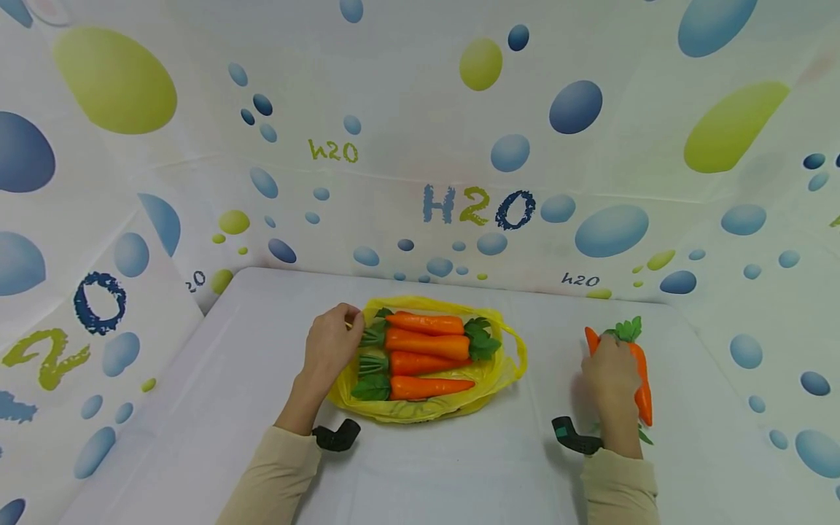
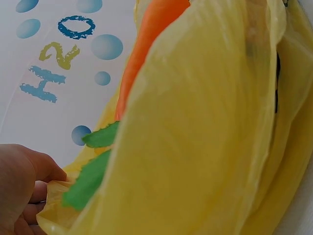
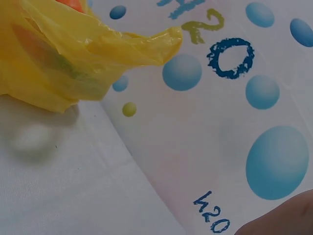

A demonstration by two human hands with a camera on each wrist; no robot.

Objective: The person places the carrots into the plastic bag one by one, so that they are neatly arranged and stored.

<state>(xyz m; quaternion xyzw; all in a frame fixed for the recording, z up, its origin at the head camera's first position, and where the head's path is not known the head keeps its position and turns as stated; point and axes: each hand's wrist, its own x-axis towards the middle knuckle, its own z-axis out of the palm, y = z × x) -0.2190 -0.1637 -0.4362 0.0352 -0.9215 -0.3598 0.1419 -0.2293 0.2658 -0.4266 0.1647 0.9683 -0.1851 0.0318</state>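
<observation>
A yellow plastic bag [image 1: 484, 394] lies spread on the table with several orange carrots [image 1: 426, 343] in it, their green tops at either end. At the bag's left side my left hand [image 1: 331, 339] pinches its rim; in the left wrist view the thumb and fingers [image 2: 46, 166] hold the thin plastic beside a green leaf [image 2: 90, 181]. Off to the right, my right hand [image 1: 610, 375] grips from above at a carrot [image 1: 592, 340] whose tip shows past the fingers. Another carrot [image 1: 643, 386] lies along its right side. The right fingertips are mostly hidden.
The table [image 1: 453, 474] has a white cover. Behind it hangs a white backdrop [image 1: 407, 95] with blue and green spots and H2O lettering. A handle loop [image 1: 523, 354] of the bag sticks out to the right, toward my right hand.
</observation>
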